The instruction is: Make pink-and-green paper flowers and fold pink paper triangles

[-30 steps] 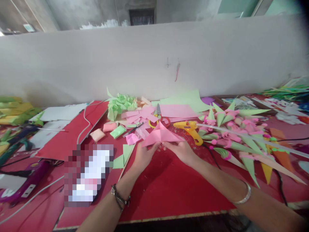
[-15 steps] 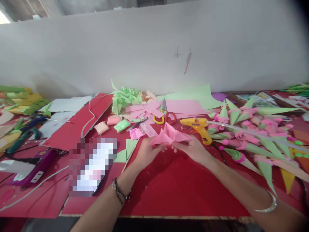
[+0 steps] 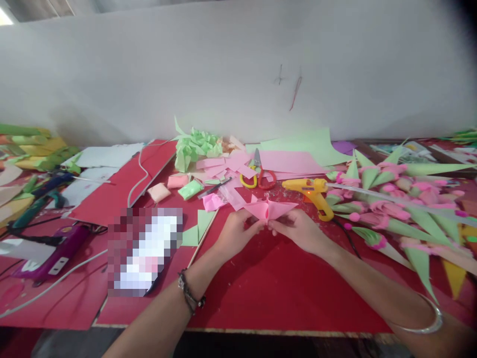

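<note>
Both hands hold one folded pink paper (image 3: 276,209) above the red tabletop. Its two side points spread left and right, and a small gap shows at its middle. My left hand (image 3: 238,229) pinches it from the left, thumb near the centre. From the right, my right hand (image 3: 294,229) grips it the same way, the two thumbs almost meeting. Just beyond the paper lie scissors (image 3: 257,178) with one yellow and one red handle. A yellow glue gun (image 3: 311,193) with a clear glue stick rests right of my right hand.
Pink and green paper flowers (image 3: 387,199) are heaped at the right. A phone (image 3: 149,256), partly blurred out, lies left, near a purple power strip (image 3: 61,253). Crumpled green paper (image 3: 196,146), pink sheets (image 3: 288,161) and small packets (image 3: 190,189) lie farther back before a grey wall.
The paper's raised centre point has flattened toward its middle, where a gap now shows. Both hands stay on it, thumbs drawn closer together. The view has shifted slightly.
</note>
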{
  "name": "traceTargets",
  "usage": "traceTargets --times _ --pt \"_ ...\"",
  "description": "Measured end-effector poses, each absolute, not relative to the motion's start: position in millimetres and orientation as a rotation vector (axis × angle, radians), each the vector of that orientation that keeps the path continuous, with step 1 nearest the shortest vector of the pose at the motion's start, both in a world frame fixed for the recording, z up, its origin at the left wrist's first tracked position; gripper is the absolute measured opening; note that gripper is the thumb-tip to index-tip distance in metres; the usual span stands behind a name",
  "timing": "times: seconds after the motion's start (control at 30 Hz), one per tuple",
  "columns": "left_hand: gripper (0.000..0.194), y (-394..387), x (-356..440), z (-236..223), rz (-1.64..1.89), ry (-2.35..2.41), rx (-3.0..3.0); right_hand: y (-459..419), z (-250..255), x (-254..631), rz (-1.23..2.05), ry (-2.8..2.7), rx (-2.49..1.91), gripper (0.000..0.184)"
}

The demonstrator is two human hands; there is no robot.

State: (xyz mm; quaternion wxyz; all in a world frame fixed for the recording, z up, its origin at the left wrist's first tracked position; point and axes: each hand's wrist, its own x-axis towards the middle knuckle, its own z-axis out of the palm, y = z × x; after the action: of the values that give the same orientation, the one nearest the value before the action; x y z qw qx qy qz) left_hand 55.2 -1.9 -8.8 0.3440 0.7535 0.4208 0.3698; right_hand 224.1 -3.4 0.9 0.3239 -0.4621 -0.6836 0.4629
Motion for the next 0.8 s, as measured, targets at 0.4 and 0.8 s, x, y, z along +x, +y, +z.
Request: traceTargets --times 0.4,0.8 --pt "0.016 -14.9 58.3 2.8 0.911 0.943 2.183 -13.0 4.8 221.8 1.087 -1.972 -0.977 0.018" --pt "0.025 -12.5 58.3 -6.4 1.02 1.038 1.925 -18.2 4.4 218.2 1.21 -1.867 -0.914 0.024"
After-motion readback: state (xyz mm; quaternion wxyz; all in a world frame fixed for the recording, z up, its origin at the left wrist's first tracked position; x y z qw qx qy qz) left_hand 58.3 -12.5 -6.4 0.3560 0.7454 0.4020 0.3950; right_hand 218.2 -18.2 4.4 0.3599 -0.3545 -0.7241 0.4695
